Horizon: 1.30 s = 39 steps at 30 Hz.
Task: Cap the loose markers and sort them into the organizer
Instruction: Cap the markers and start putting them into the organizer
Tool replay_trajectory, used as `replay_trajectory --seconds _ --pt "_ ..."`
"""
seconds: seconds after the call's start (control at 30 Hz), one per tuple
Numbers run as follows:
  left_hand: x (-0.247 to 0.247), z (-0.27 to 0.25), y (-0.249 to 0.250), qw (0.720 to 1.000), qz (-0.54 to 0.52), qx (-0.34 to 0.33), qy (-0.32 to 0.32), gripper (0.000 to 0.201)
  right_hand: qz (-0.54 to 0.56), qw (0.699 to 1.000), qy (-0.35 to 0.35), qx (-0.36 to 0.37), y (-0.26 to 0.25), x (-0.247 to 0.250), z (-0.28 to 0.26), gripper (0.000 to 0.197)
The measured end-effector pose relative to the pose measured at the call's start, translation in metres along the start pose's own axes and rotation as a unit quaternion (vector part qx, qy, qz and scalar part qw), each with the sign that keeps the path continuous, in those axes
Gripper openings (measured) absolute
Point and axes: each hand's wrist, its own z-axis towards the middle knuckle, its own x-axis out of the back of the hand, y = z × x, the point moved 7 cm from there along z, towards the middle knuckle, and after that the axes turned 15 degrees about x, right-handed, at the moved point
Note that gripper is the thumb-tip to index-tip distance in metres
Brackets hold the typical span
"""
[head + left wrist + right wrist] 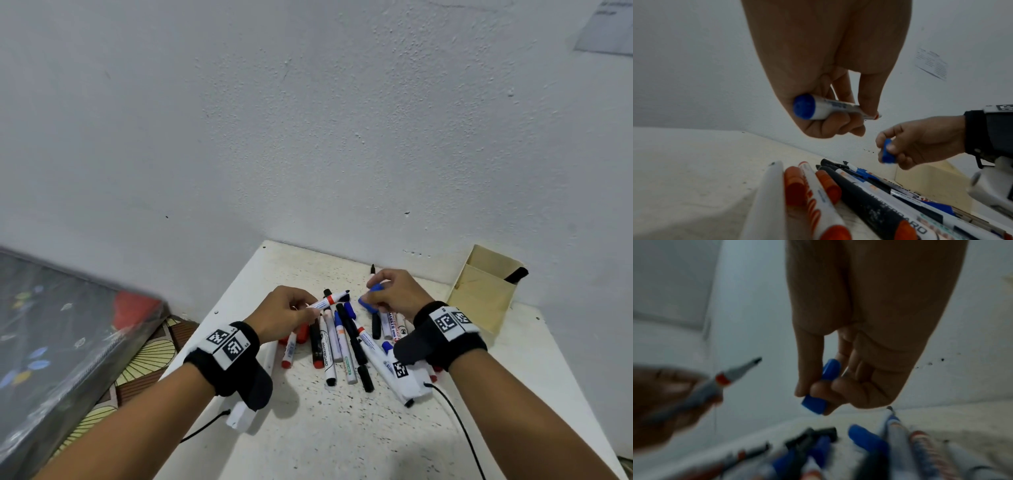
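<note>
My left hand grips an uncapped white marker with a blue end plug and a red ring, its dark tip pointing right toward my other hand. My right hand pinches a blue cap between thumb and fingers, a short gap from that tip; the cap shows clearly in the right wrist view. Below both hands lies a pile of loose markers in red, black and blue on the white table. The cardboard organizer stands at the back right with one black marker inside.
A white wall rises just behind the table. A patterned mattress and floor mat lie off the table's left edge. Cables trail from both wrist cameras across the near table. A thin black pen lies behind the right hand.
</note>
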Motion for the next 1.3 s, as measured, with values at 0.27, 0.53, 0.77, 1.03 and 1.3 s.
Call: replay_trajectory --seconds 0.27,0.53,0.77,1.03,1.3 --pt "0.008 0.002 -0.01 1.0 -0.011 0.023 0.001 0.009 -0.296 0.954 -0.036 0.028 0.006 0.0 0.026 0.013" --pt "0.011 0.0 -0.009 1.0 -0.005 0.02 0.01 0.01 -0.466 0.872 -0.148 0.001 0.021 -0.026 0.038 0.013" --pt "0.019 0.004 -0.017 0.999 0.004 0.032 0.016 0.012 -0.343 0.923 -0.147 0.092 -0.013 -0.032 0.034 0.023" --pt "0.014 0.008 -0.01 0.999 0.022 0.025 0.025 0.013 -0.331 0.895 -0.165 0.248 -0.06 -0.052 0.016 0.025" --pt "0.018 0.009 -0.012 0.999 0.028 0.023 0.038 0.012 -0.317 0.919 -0.135 0.193 -0.048 -0.035 0.024 0.023"
